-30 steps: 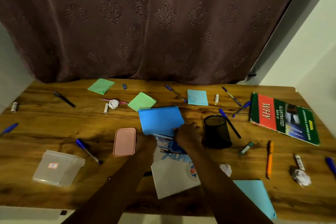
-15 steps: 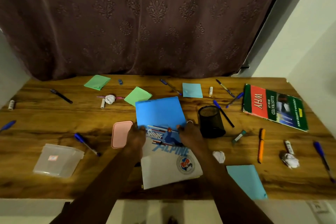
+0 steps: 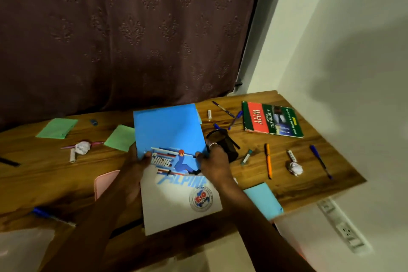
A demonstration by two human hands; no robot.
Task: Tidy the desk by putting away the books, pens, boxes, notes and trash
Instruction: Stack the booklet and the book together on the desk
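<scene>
Both hands, left (image 3: 138, 159) and right (image 3: 213, 162), grip a notebook (image 3: 174, 161) (cover reads "SKIING ALPINE"); a book (image 3: 272, 119) marked "WHY" lies on the surface (image 3: 254, 174).

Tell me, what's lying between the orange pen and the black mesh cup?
In the head view, one small green-capped marker lies between the orange pen and black mesh cup.
</scene>
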